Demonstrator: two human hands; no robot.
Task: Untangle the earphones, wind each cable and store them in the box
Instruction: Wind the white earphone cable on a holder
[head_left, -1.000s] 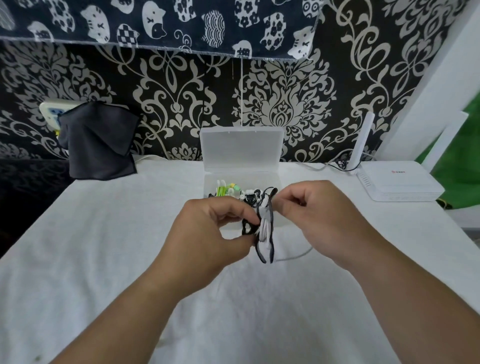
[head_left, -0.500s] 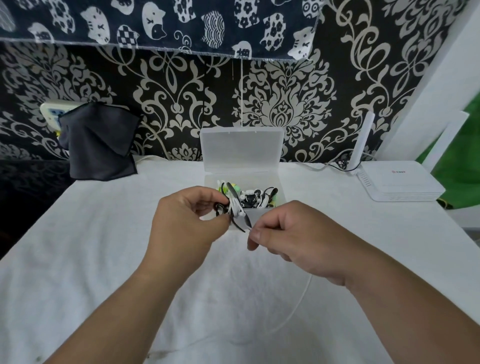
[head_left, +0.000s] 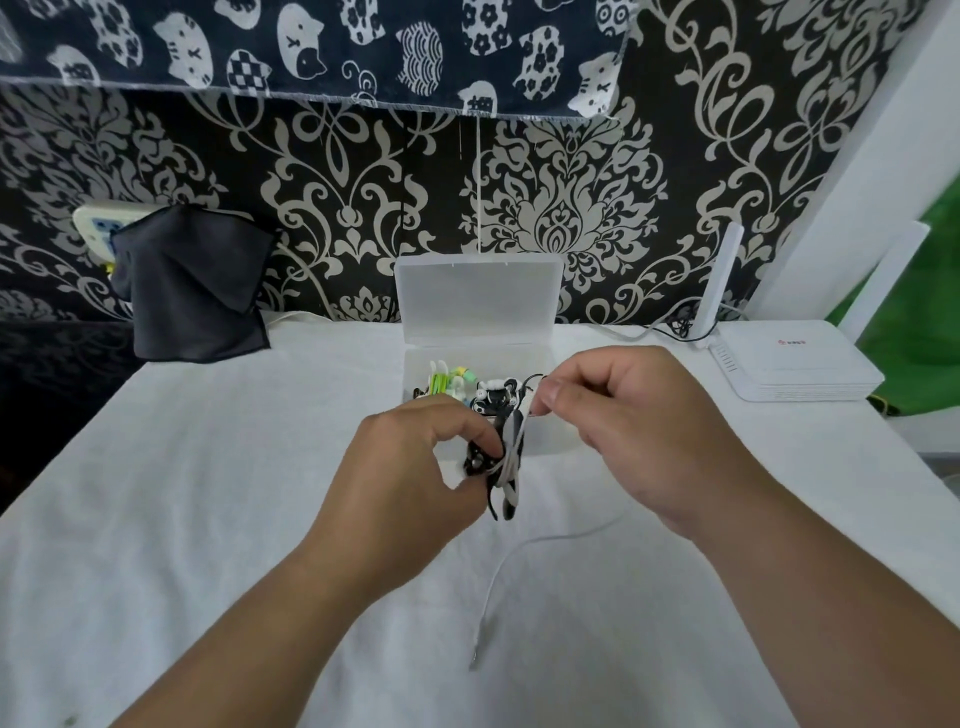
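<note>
Nearest the camera, the plug (head_left: 474, 662) lay on the white worktop (head_left: 208, 493) at the end of a loose white cable (head_left: 524, 545) that curved up towards the hands. That free tail was the first risk: if the next turn was pulled fast, the plug could drag, snag in the cloth covering, or whip round and knot itself.

Above it, the left hand (head_left: 410, 467) had its fingers and thumb curled round a small black-and-white coil (head_left: 504, 467), held just in front of the box. The right hand (head_left: 623, 426) pinched the cable between thumb and forefinger at the top of the coil, its other fingers curled in. The grip on the coil looked narrow. Should the left thumb ease while the right hand pulled, the turns would likely spring loose and the winding be lost. Too hard a pull might instead kink the thin wire where it left the coil.

Just behind, the box (head_left: 545, 441) stood with its lid (head_left: 478, 299) upright, and earphones (head_left: 467, 389) already lay inside, green and black-and-white. The coil hung close to them. Dropped in before the tail was tucked, it could tangle with those, or the tail could trail over the wall and stop the lid from closing.

Farther back, a router (head_left: 795, 364) and a dark cloth (head_left: 192, 291) sat well apart from the work and posed little danger.
</note>
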